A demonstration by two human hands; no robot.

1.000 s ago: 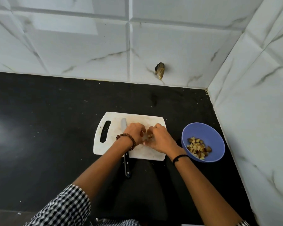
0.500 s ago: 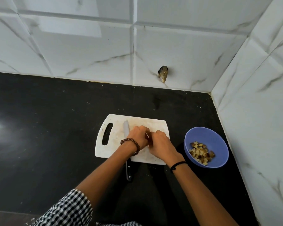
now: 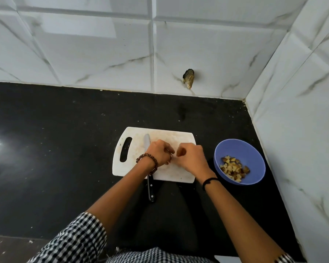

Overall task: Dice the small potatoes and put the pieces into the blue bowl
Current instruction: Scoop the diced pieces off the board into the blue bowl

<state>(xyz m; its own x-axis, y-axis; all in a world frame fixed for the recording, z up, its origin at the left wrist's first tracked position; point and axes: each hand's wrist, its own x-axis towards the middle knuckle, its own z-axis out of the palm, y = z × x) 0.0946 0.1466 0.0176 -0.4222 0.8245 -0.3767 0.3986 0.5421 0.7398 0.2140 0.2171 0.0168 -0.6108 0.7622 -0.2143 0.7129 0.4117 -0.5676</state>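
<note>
A white cutting board (image 3: pixel 137 149) lies on the black counter. Both hands are over its middle with curled fingers. My right hand (image 3: pixel 193 158) pinches a small brownish potato piece (image 3: pixel 180 151) at its fingertips. My left hand (image 3: pixel 159 152), with a bead bracelet on the wrist, is curled just left of it; what lies under its fingers is hidden. A knife (image 3: pixel 147 142) lies on the board under my left wrist, with its black handle (image 3: pixel 150 192) over the near edge. The blue bowl (image 3: pixel 241 149) stands right of the board and holds several diced potato pieces (image 3: pixel 234 168).
The black counter (image 3: pixel 55 149) extends far to the left. White marble-look tiled walls close the back and the right side, close behind the bowl. A small brownish lump (image 3: pixel 188 78) sticks out of the back wall.
My hands, pressed together a second ago, have come slightly apart, and a brown potato piece now shows at my right fingertips. Knife, board and bowl have not moved.
</note>
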